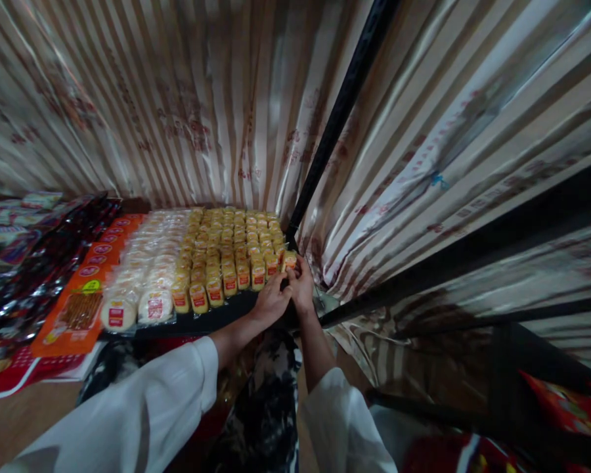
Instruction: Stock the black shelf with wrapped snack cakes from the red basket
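Observation:
At the right end of a dark shelf (217, 320), my two hands meet at a small yellow packaged cake (289, 259) with a red label. My right hand (302, 286) has its fingers closed around the right side of this cake. Just below and left of it, my left hand (274, 297) has its fingers bent in against the cake's lower part; their tips are partly hidden. Directly left stand rows of similar yellow packaged cakes (229, 276), packed tightly, labels facing me.
Left of the cakes lie rows of round white wrapped snacks (156, 305), orange packets (73, 315) and dark shiny packets (34, 269). A black post (337, 118) rises behind the shelf corner. Striped plastic sheeting (217, 98) hangs behind. Red packets (566, 404) sit at lower right.

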A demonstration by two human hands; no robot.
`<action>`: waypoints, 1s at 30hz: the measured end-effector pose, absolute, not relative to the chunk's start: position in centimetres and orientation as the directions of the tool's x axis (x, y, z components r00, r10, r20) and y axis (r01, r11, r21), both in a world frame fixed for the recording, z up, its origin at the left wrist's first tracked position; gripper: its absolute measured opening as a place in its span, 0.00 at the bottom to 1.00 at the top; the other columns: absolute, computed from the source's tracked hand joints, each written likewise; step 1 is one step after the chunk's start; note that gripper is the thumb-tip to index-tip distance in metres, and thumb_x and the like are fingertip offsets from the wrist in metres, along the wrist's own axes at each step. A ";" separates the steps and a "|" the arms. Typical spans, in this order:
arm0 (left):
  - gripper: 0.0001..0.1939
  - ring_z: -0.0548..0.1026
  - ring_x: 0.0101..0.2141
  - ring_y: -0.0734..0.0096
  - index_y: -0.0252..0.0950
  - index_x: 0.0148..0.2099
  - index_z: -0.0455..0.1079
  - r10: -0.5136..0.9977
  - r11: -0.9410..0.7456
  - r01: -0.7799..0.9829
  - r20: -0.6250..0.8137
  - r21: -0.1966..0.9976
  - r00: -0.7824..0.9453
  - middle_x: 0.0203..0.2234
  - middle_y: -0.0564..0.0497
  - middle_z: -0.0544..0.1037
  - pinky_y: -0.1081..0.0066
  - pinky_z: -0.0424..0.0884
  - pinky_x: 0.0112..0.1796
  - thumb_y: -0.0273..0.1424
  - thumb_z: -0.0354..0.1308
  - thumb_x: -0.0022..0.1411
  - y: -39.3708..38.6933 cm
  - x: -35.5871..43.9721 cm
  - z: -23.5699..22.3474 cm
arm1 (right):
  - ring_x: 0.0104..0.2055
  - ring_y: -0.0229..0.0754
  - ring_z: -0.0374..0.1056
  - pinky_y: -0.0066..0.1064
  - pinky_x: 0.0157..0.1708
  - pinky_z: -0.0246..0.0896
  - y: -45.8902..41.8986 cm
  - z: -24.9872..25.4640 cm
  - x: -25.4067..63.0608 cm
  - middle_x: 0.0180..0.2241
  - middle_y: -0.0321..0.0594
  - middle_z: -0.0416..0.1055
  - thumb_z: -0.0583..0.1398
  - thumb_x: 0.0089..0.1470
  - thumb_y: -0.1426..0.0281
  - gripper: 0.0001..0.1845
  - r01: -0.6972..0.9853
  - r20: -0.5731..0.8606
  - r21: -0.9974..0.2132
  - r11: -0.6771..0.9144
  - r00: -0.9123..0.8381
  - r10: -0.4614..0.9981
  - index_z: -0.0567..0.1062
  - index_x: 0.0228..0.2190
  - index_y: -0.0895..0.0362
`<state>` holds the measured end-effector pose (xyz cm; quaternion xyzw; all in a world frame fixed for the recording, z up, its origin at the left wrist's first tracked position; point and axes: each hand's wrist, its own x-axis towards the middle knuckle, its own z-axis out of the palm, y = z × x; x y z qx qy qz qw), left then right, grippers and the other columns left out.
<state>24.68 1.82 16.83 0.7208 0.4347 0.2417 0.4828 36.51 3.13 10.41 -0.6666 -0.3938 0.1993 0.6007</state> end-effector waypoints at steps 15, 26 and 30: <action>0.22 0.60 0.58 0.65 0.32 0.56 0.60 0.850 -0.093 0.373 -0.121 0.923 0.512 0.57 0.42 0.64 0.63 0.53 0.59 0.26 0.47 0.59 2.0 24.6 16.0 | 0.43 0.44 0.69 0.38 0.47 0.63 2.8 9.4 35.5 0.45 0.47 0.72 0.52 0.53 0.59 0.28 0.467 0.232 -0.880 -0.093 0.592 0.772 0.67 0.52 0.60; 0.19 0.68 0.51 0.64 0.32 0.52 0.63 0.874 -0.104 0.349 -0.082 0.931 0.478 0.51 0.42 0.70 0.64 0.62 0.54 0.27 0.48 0.58 0.3 23.3 14.5 | 0.54 0.47 0.61 0.42 0.55 0.54 2.7 9.2 35.2 0.53 0.52 0.65 0.53 0.52 0.58 0.32 0.509 0.289 -0.857 -0.081 0.605 0.741 0.64 0.54 0.63; 0.18 0.72 0.44 0.67 0.34 0.50 0.66 0.886 -0.110 0.342 -0.064 0.933 0.460 0.47 0.44 0.72 0.67 0.67 0.49 0.26 0.48 0.57 -1.4 21.6 14.6 | 0.56 0.47 0.60 0.43 0.54 0.55 2.0 10.3 34.7 0.55 0.52 0.62 0.53 0.52 0.59 0.32 0.504 0.299 -0.861 -0.075 0.619 0.726 0.62 0.55 0.62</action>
